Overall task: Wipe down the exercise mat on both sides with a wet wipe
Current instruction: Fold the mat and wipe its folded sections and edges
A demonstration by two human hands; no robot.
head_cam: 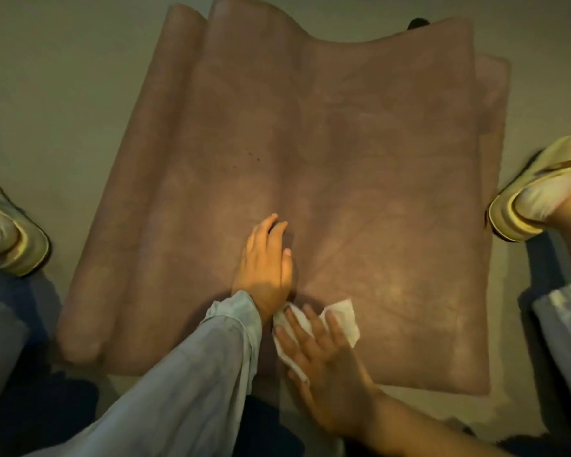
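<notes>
A brown exercise mat (360, 153) lies spread on the floor, folded or doubled, with curled rolls along its left side. My left hand (266, 262) rests flat on the mat near the middle, fingers slightly apart, holding nothing. Just to its right, close to the mat's near edge, my right hand (323, 361) presses a crumpled white wet wipe (345, 316) against the mat. The wipe sticks out from under the fingers on the left and upper right.
My two feet in pale sandals flank the mat, the left foot (10, 235) at the left edge of view and the right foot (538, 199) touching the mat's right edge. A small dark object (417, 23) peeks from behind the mat's far edge. Grey floor (56, 77) surrounds everything.
</notes>
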